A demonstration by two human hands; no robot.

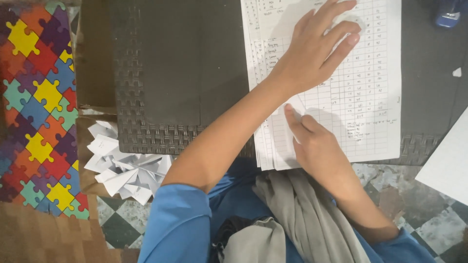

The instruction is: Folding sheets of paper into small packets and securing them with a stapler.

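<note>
The sheets (370, 97), a ruled stack covered in handwriting, lie on the dark mat (185, 63) in front of you. Your left hand (317, 48) rests flat on the top sheet, fingers spread and gripping nothing. Your right hand (314, 141) is loosely curled, its forefinger pressing the stack near the lower left edge. Left of your arm, folded papers (126, 168) sit in a heap beside the puzzle mat (36, 97). A blue stapler (448, 14) lies at the far right corner.
</note>
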